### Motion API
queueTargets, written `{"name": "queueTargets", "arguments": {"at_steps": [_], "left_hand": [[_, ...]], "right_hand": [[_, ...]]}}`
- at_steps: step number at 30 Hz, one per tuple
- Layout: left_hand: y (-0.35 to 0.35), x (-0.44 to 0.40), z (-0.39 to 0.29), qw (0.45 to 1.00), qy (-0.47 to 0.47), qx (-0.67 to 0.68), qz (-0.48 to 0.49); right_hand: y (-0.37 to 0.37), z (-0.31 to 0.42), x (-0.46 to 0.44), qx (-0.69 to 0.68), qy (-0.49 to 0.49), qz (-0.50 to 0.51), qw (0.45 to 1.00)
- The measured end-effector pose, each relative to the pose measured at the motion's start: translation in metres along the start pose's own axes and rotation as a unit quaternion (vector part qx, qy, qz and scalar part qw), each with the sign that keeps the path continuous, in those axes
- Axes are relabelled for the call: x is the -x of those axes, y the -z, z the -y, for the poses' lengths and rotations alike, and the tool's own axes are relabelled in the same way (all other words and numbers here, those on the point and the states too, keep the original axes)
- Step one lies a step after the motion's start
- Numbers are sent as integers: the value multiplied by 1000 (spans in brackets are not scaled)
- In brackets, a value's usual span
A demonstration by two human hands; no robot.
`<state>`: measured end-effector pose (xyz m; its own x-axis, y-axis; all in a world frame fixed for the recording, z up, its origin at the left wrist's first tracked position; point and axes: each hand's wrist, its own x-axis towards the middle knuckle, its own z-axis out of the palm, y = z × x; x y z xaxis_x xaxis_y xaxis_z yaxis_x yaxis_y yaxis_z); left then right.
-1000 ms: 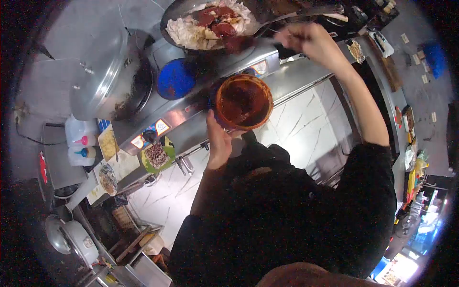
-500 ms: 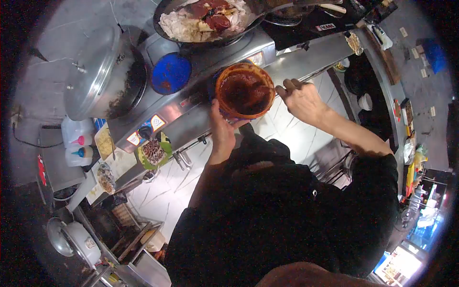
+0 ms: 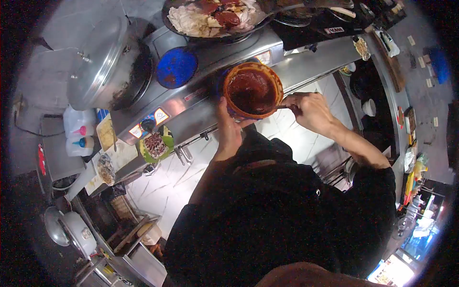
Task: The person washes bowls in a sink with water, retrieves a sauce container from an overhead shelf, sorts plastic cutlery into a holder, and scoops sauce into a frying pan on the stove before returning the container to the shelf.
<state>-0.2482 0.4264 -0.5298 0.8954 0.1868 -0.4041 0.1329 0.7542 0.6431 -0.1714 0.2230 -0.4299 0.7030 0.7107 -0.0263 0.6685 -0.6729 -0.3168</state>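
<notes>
My left hand (image 3: 230, 129) is wrapped round the lower left side of an open tub (image 3: 278, 82) of dark red paste, held above the counter edge. At the tub's right rim, my right hand (image 3: 310, 111) is closed on the handle of a utensil (image 3: 283, 106); its other end is hidden in the tub. Above lies a wide pan (image 3: 168, 29) with pale white food (image 3: 187, 20) and dark red paste (image 3: 226, 19) on top. A blue lid (image 3: 177, 67) smeared with red rests on the steel counter.
A large lidded pot (image 3: 105, 76) stands at the left. Squeeze bottles (image 3: 79, 138), a tray of chopped yellowish food (image 3: 107, 135) and a green-edged dish (image 3: 156, 145) lie below it. At the top right is a black stove (image 3: 330, 36). A white bowl (image 3: 368, 107) sits at the right.
My right hand has come down from beside the pan to the tub's right rim with the utensil. The tub is still in my left hand. More red paste shows inside the tub.
</notes>
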Motion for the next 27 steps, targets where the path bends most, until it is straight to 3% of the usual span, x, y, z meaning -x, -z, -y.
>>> {"name": "queueTargets", "arguments": {"at_steps": [9,15,19,22,25,27], "left_hand": [[-2,3,-4,1000,-4,-19,13],[2,3,-1,1000,-2,-1,16],[6,5,-1,1000,-5,0,5],[9,6,-2,1000,-7,0,14],[14,6,0,1000,-15,5,23],[14,6,0,1000,-22,2,19]], "right_hand": [[-7,-5,-2,-97,-32,-43,994],[-17,-24,-14,-258,-147,9,955],[13,-7,-26,-81,-126,-26,988],[11,-5,-34,123,42,-123,984],[0,1,-52,265,45,9,963],[-27,-12,-65,170,136,-87,972]]}}
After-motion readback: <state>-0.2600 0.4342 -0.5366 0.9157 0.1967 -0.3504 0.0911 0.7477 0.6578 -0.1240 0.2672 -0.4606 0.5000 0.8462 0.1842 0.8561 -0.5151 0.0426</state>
